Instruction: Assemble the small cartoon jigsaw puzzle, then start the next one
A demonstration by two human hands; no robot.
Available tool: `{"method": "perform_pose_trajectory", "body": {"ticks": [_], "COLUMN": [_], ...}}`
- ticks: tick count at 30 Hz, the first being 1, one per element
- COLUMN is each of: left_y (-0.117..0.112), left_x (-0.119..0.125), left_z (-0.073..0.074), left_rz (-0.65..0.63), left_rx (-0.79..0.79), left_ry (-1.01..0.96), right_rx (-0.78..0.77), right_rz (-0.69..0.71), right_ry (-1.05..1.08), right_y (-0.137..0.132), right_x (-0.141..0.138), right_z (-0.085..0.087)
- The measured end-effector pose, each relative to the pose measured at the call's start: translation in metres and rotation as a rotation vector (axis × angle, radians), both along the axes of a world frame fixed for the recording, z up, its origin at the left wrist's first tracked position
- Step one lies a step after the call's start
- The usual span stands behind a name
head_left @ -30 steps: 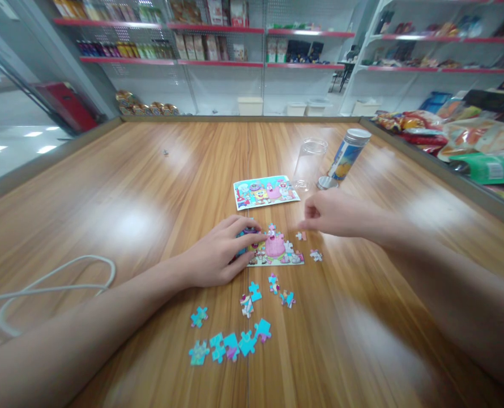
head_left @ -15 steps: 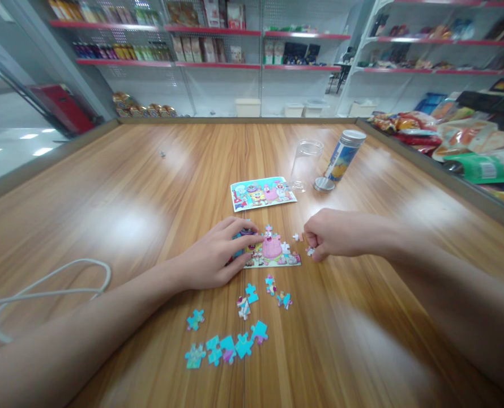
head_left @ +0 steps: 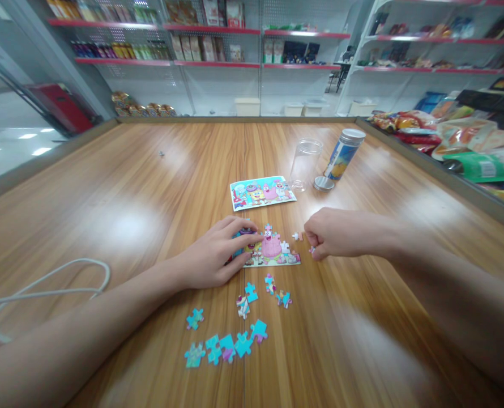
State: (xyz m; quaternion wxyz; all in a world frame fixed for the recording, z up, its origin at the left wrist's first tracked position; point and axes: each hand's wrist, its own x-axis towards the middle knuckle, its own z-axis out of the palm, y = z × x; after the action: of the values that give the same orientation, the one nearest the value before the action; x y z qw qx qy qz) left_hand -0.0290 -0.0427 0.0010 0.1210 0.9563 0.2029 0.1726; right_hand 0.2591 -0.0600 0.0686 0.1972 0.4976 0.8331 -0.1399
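Note:
A partly joined cartoon jigsaw puzzle (head_left: 272,248) lies on the wooden table. My left hand (head_left: 218,249) rests over its left part with fingers spread, hiding some of the picture. To the right of the puzzle, my right hand (head_left: 322,233) pinches a small puzzle piece (head_left: 312,249), mostly covered by the fingers. Between that hand and the puzzle sits a loose pale piece (head_left: 297,236). Several loose pieces lie nearer me, among them a blue one (head_left: 259,330) and a multicoloured one (head_left: 283,298). Behind the puzzle is a printed picture card (head_left: 263,193) with the same characters.
A clear plastic jar (head_left: 306,164), a metal lid (head_left: 324,183) and a blue can (head_left: 344,154) stand beyond the card. A white cable (head_left: 103,272) loops at the left. Snack packets (head_left: 464,136) lie beyond the table's right edge; stocked shelves (head_left: 218,63) are behind.
The piece at my right fingertips has become more hidden by the fingers. My left hand keeps its place on the puzzle.

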Motion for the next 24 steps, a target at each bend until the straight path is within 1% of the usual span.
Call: {"method": "perform_pose_trajectory", "body": {"ticks": [3,5,8,10,12,17,24], "left_y": [0.0,0.0,0.0,0.0,0.0,0.0,0.0], "left_x": [0.0,0.0,0.0,0.0,0.0,0.0,0.0], "left_z": [0.0,0.0,0.0,0.0,0.0,0.001,0.0], "left_rz": [0.0,0.0,-0.003,-0.002,0.001,0.01,0.014], "left_rx": [-0.001,-0.002,-0.004,-0.003,0.0,-0.006,-0.003], "left_ry": [0.006,0.009,0.0,-0.002,0.001,0.009,0.026], "right_rx": [0.009,0.008,0.007,0.022,0.037,0.028,0.06], "right_rz": [-0.016,-0.022,0.0,0.0,-0.024,-0.089,-0.081], "right_ry": [0.021,0.086,0.325,0.504,0.602,0.649,0.622], "right_y": [0.0,0.001,0.008,0.015,0.021,0.026,0.021], "right_x": [0.0,0.0,0.0,-0.002,-0.004,-0.009,-0.015], "right_z": [0.002,0.004,0.003,-0.001,-0.008,-0.018,-0.021]}}
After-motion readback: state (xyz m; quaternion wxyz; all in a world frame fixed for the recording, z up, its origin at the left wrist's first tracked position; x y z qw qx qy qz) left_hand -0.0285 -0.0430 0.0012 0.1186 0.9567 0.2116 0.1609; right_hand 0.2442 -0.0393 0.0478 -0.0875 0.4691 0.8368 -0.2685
